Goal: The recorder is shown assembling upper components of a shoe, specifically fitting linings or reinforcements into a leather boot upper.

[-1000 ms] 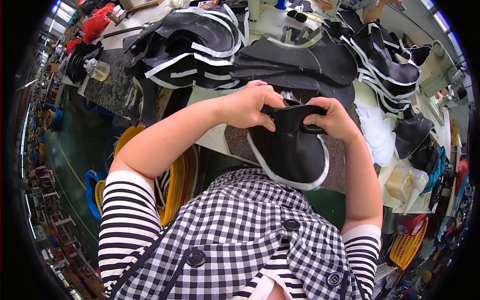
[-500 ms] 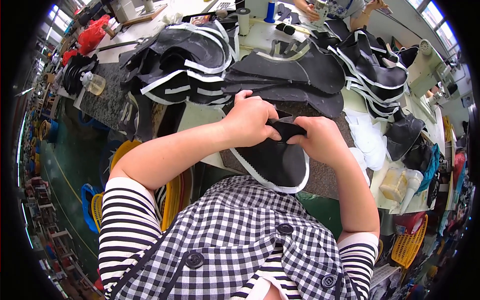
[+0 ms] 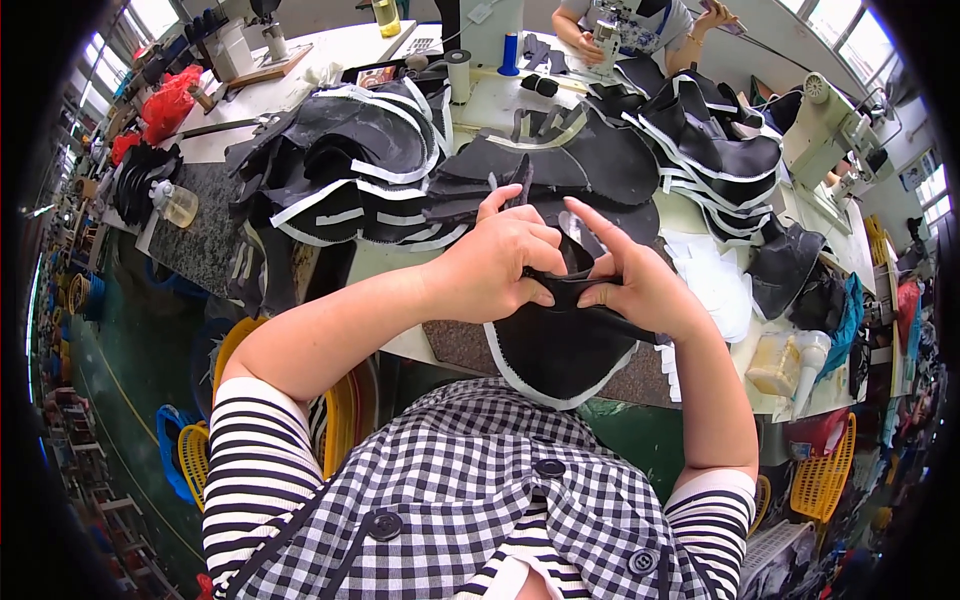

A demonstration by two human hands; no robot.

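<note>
Between my hands, over the front of the bench, is a black shoe upper (image 3: 563, 355) with a white stitched band along its lower edge. My left hand (image 3: 508, 252) pinches its upper edge between thumb and fingers, the index finger raised. On the other side my right hand (image 3: 640, 275) grips the same edge with the thumb in front, its index finger pointing up and away. The piece's toe end hangs toward my lap. Just beyond my hands lies a stack of flat black shoe pieces (image 3: 590, 150).
Piled black uppers with white bands stand at the left (image 3: 365, 140) and right (image 3: 715, 140). White cut pieces (image 3: 710, 285) lie right of my hands, near a cloudy plastic container (image 3: 775, 365). Across the bench a person (image 3: 645, 30) sits at a sewing machine (image 3: 608, 40).
The shoe upper has come a little nearer to me and its top edge is spread wider. My right index finger has lifted and straightened. The view has shifted slightly.
</note>
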